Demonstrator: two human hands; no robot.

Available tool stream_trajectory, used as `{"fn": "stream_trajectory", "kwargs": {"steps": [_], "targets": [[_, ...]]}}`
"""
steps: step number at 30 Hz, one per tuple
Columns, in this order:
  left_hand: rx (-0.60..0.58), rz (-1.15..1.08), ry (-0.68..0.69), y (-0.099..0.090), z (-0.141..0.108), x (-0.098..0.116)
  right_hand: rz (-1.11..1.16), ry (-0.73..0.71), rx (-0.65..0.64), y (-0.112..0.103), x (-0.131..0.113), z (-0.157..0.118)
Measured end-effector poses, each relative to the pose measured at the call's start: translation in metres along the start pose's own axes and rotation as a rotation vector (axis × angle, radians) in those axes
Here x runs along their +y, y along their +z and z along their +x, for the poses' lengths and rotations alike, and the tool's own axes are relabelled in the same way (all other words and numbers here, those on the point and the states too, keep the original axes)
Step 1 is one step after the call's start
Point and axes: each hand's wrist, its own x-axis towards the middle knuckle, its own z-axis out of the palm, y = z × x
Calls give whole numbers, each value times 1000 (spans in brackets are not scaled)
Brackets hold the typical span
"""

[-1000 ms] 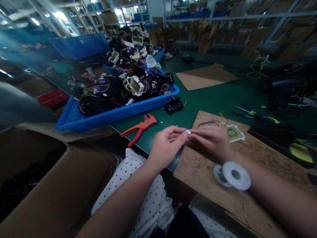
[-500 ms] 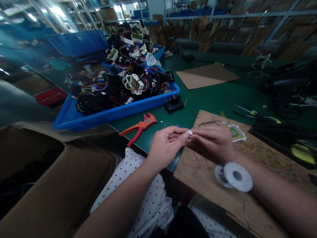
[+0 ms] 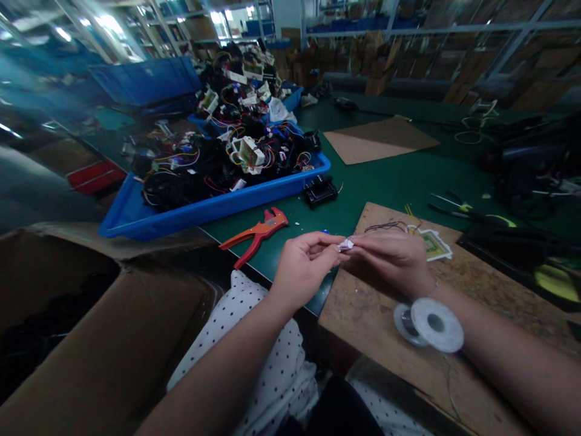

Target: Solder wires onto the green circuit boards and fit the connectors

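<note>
Here, the left hand [image 3: 302, 264] and right hand [image 3: 398, 257] pinch a white scrap [image 3: 345, 244] between them, near a board [image 3: 363, 318]. Ahead-left of them, a tray [image 3: 218, 209] brims with wired parts [image 3: 247, 156]; nearer left, a carton [image 3: 95, 330] holds dark stuff [image 3: 34, 342]. A green table [image 3: 390, 178] lies ahead, shelves [image 3: 454, 28] beyond.

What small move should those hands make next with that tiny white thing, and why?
Perhaps a gentle turn of the small white piece, to bring more of it into sight: the left hand and the right hand meet at it, their fingers close together, and hide part of it from this view.
</note>
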Motion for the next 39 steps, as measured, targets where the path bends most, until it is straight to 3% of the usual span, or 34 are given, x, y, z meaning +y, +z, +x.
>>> {"fn": "stream_trajectory", "kwargs": {"steps": [9, 29, 39], "targets": [[-14, -19, 19, 0, -1, -2, 0, -29, 23, 0, 0, -2], [37, 76, 44, 3, -4, 0, -17, -59, -70, -6, 2, -2], [-44, 41, 29, -2, -5, 2, -28, -62, -43, -6, 10, -6]]}}
